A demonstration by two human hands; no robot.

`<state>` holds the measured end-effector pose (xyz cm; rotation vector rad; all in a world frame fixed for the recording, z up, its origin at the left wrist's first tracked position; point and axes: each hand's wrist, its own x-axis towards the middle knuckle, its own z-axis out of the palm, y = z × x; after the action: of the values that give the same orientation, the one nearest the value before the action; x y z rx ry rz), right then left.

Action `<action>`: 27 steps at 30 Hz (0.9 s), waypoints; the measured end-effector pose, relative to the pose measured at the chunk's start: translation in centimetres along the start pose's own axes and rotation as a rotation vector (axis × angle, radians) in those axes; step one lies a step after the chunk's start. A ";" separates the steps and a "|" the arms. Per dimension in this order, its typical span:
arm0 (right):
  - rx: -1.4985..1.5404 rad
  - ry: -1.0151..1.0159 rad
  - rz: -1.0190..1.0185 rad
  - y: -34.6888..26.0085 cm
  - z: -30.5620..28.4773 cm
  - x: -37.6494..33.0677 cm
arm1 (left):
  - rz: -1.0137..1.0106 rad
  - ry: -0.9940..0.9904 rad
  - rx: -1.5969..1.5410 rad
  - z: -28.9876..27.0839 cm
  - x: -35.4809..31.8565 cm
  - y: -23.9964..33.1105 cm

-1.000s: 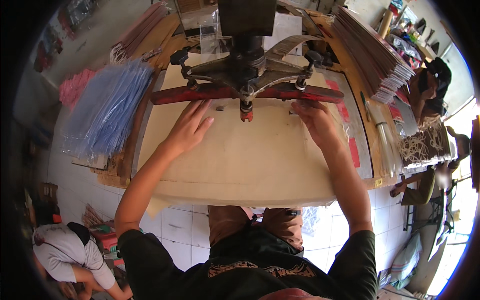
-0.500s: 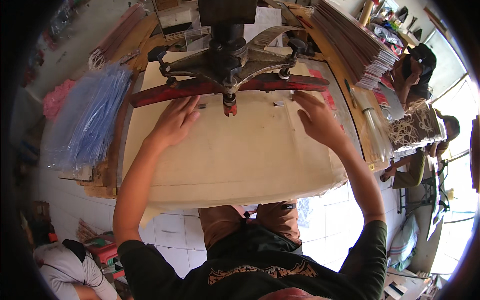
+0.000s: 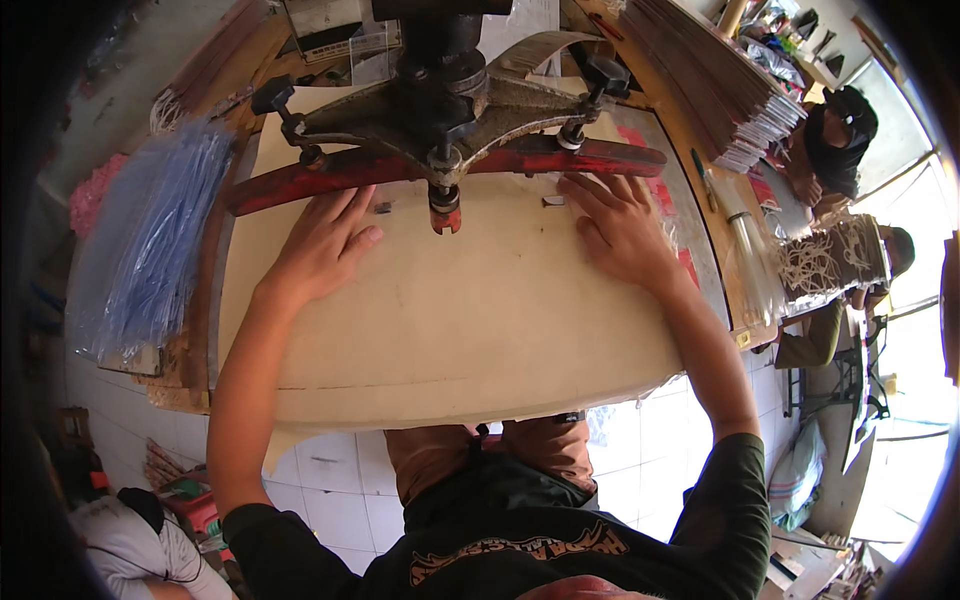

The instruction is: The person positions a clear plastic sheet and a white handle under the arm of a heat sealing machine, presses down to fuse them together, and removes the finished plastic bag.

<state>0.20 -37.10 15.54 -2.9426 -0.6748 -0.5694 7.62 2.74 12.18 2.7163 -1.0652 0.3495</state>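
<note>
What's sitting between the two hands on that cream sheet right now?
In the head view, the red-tipped punch head hangs between the left hand and right hand; below it the cream sheet lies bare.

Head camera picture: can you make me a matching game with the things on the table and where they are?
Things:
1. left hand
2. right hand
3. red bar
4. blue bundle

Places:
A. at the table's left edge
B. flat on the cream sheet, right of the press
C. across the sheet's far side
D. flat on the sheet, left of the press

Pairs: 1-D, 2-B, 3-C, 4-A
</note>
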 end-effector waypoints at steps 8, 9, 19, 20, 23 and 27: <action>-0.101 -0.025 -0.005 -0.6 -0.5 0.5 | -0.011 -0.187 -0.191 -2.1 0.9 0.1; -0.101 -0.029 -0.004 -0.7 -0.4 0.7 | -0.022 -0.187 -0.174 -2.1 0.8 0.1; 0.011 -0.077 0.054 0.6 0.6 1.1 | 0.022 -0.159 -0.087 -1.5 1.0 0.0; 0.028 -0.108 0.076 0.5 0.6 1.2 | 0.021 -0.154 -0.090 -1.4 1.0 -0.2; 0.003 -0.075 0.071 0.6 1.4 1.2 | -0.037 -0.196 -0.082 -1.8 1.0 0.1; 0.047 -0.071 0.063 0.9 1.2 1.1 | -0.079 -0.245 -0.067 -2.1 1.3 0.5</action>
<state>1.87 -37.29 14.87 -2.9402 -0.5909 -0.4396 7.85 2.09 14.58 2.7828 -1.0020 -0.0323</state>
